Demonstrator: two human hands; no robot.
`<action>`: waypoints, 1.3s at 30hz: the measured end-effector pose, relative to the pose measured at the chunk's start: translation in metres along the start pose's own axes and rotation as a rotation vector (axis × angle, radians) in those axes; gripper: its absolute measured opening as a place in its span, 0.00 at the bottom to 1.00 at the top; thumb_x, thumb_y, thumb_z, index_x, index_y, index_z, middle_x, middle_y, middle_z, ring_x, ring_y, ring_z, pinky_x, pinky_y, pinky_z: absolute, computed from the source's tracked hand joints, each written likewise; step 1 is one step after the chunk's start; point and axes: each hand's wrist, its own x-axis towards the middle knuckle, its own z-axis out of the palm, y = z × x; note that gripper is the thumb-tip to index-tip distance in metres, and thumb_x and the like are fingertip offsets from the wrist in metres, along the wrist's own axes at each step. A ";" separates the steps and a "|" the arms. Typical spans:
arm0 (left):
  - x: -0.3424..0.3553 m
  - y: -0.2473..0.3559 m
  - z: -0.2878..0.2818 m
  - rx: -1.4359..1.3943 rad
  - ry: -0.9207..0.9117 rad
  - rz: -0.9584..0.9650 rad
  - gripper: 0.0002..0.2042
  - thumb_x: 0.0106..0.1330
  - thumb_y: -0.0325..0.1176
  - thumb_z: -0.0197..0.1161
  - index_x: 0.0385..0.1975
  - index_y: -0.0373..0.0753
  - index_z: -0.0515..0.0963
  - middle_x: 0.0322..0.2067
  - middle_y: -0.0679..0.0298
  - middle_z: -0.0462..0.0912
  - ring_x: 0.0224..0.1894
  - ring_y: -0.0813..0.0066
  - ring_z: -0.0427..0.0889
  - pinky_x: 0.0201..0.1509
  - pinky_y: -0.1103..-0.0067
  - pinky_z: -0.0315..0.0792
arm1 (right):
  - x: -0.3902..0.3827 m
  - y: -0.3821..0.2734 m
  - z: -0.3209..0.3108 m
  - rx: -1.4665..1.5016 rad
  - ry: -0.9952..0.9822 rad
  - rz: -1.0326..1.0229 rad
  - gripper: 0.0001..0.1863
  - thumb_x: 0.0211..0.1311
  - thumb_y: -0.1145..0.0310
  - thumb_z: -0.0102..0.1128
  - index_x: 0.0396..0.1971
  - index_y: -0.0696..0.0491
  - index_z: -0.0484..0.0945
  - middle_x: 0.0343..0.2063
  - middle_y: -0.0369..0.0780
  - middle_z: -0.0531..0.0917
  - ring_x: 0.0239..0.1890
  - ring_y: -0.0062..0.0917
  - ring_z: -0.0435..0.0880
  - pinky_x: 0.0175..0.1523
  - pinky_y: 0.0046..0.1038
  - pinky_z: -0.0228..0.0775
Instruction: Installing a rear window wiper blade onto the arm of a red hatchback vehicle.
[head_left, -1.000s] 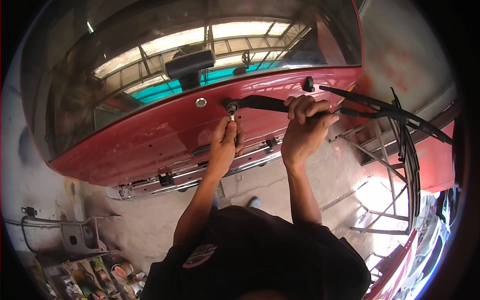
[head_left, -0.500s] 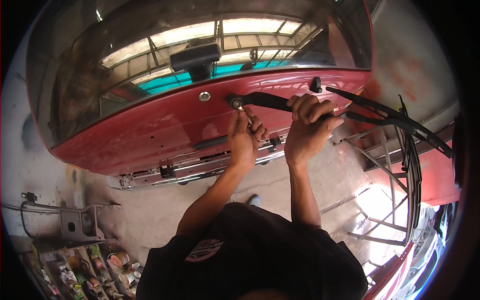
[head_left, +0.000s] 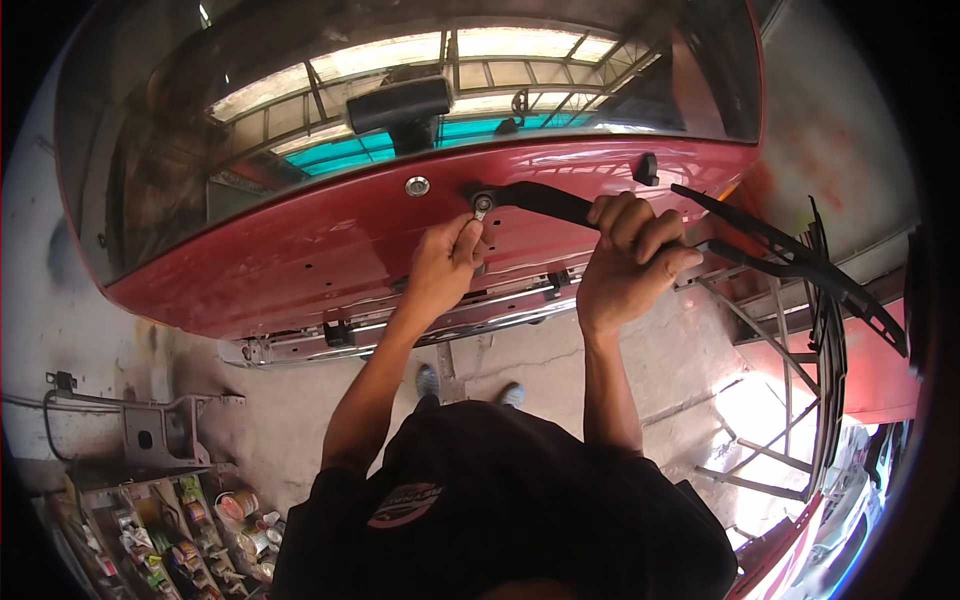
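In front of me is a red car tailgate with a dark rear window above it. A black rear wiper arm runs right from its pivot on the panel. My right hand is closed around the arm partway along. The wiper blade sticks out past the tailgate's right side. My left hand pinches a small metal wrench, whose ring end sits over the nut at the pivot. Most of the wrench is hidden by my fingers.
A round lock lies left of the pivot; a small black stop is to its right. Metal frames stand at right. At lower left, a rack holds several cans and bottles. Below the tailgate runs a chrome bumper.
My left hand has swung left around the pivot, taking the wrench handle with it. My right hand still grips the wiper arm. The view has shifted slightly.
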 end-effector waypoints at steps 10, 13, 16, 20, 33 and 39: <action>0.003 -0.013 -0.005 0.137 -0.039 0.122 0.14 0.76 0.36 0.47 0.30 0.34 0.74 0.16 0.72 0.63 0.14 0.88 0.56 0.14 0.85 0.52 | 0.001 0.001 0.000 0.021 -0.010 0.013 0.26 0.73 0.42 0.30 0.21 0.47 0.52 0.16 0.32 0.52 0.22 0.23 0.51 0.33 0.30 0.50; -0.003 -0.018 0.011 -0.195 -0.005 -0.001 0.14 0.76 0.38 0.47 0.32 0.36 0.73 0.16 0.74 0.61 0.14 0.90 0.54 0.15 0.86 0.48 | 0.000 0.000 0.004 0.009 0.052 0.004 0.26 0.73 0.42 0.30 0.21 0.47 0.53 0.16 0.32 0.52 0.22 0.23 0.51 0.34 0.30 0.50; -0.003 -0.017 0.014 -0.210 0.035 0.028 0.14 0.75 0.38 0.48 0.31 0.36 0.73 0.18 0.73 0.65 0.17 0.89 0.61 0.17 0.86 0.55 | 0.003 0.002 0.004 0.097 0.068 0.017 0.26 0.73 0.42 0.32 0.21 0.46 0.54 0.16 0.31 0.51 0.21 0.22 0.50 0.33 0.29 0.51; -0.005 -0.017 0.010 -0.199 0.039 0.009 0.14 0.76 0.40 0.47 0.33 0.37 0.72 0.17 0.75 0.60 0.15 0.91 0.52 0.16 0.87 0.47 | 0.021 0.016 -0.015 0.250 0.291 0.183 0.26 0.72 0.41 0.37 0.20 0.46 0.54 0.15 0.30 0.48 0.20 0.20 0.49 0.33 0.27 0.51; -0.004 -0.010 0.000 -0.128 0.038 -0.010 0.14 0.76 0.40 0.48 0.33 0.36 0.73 0.16 0.75 0.59 0.15 0.90 0.54 0.17 0.86 0.47 | 0.045 0.062 -0.045 0.335 0.463 0.443 0.21 0.77 0.52 0.32 0.23 0.47 0.56 0.15 0.30 0.50 0.18 0.19 0.52 0.30 0.26 0.56; -0.005 -0.006 0.002 -0.094 0.043 -0.017 0.15 0.76 0.40 0.47 0.33 0.35 0.73 0.16 0.74 0.59 0.15 0.89 0.53 0.16 0.86 0.46 | 0.043 0.079 -0.055 0.385 0.426 0.473 0.19 0.78 0.55 0.30 0.25 0.47 0.59 0.16 0.30 0.52 0.19 0.18 0.54 0.32 0.26 0.60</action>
